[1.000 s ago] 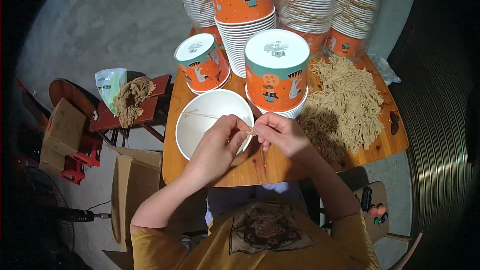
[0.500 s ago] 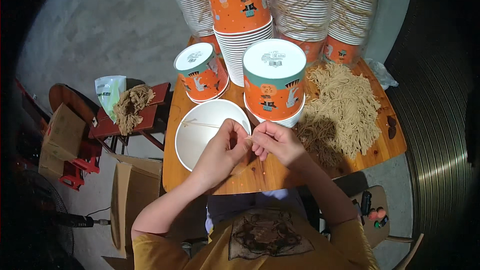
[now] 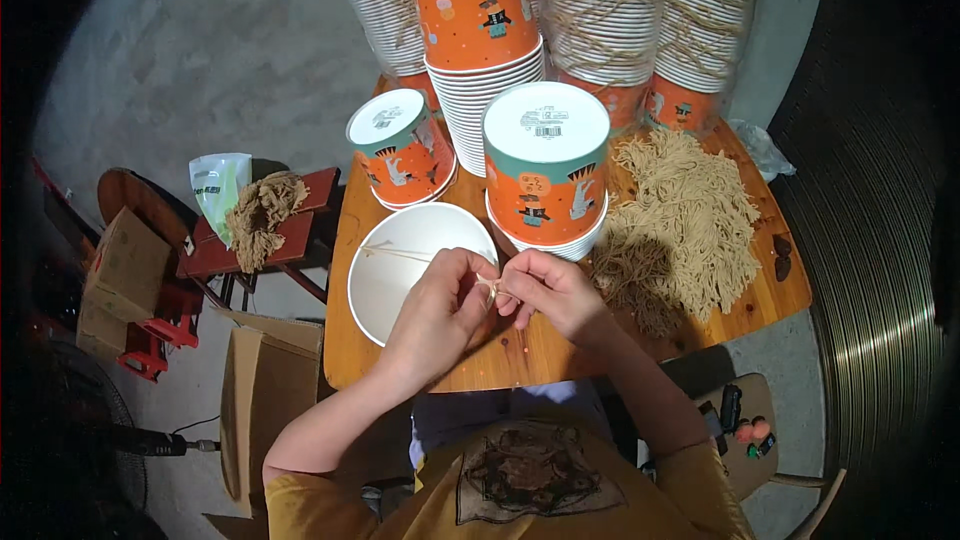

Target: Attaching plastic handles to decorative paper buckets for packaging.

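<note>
A white paper bucket (image 3: 385, 290) lies near the table's front, its open mouth facing me. A thin tan string (image 3: 395, 252) crosses its inside toward my fingers. My left hand (image 3: 442, 308) is closed in a pinch on the string at the bucket's right rim. Close beside it, my right hand (image 3: 557, 292) is also closed, its thumb and fingertips pinching the string's end. The fingertips of both hands nearly meet, and the exact shape of the string between them is too small to make out.
Upside-down orange buckets stand beyond my hands: a small stack (image 3: 545, 180), a taller stack (image 3: 478, 30) and a short one (image 3: 405, 160). Right lies a heap of tan strings (image 3: 690, 225). Bagged bucket stacks (image 3: 605, 15) line the back. A cardboard box (image 3: 265, 410) stands left of the table.
My fingertips have shifted slightly, and a small loop or bend of string now shows between them. The buckets stay where they were.
</note>
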{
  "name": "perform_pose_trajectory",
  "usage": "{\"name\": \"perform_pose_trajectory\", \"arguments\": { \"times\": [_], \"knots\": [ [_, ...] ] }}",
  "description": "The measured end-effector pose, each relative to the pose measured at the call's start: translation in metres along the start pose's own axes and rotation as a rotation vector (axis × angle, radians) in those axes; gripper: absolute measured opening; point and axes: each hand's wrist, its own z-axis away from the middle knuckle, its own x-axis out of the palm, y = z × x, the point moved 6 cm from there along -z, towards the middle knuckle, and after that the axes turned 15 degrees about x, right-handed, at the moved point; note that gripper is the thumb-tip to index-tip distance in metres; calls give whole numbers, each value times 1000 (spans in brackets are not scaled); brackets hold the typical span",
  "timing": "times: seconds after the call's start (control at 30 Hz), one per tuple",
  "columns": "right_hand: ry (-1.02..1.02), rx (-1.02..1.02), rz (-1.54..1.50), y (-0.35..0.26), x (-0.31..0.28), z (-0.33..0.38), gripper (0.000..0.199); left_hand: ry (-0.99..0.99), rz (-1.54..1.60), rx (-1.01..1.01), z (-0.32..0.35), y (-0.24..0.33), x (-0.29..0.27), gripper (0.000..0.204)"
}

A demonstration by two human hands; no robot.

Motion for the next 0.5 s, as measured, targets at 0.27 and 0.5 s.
{"name": "perform_pose_trajectory", "arguments": {
  "times": [0.27, 0.5],
  "knots": [
    [14, -37, 17, 1, 0, 1, 19, -13, -217, 78, -1, 11, -3, 12],
    [16, -41, -45, 4, 0, 0, 17, 8, -169, 116, -2, 8, -1, 7]
  ]
}}
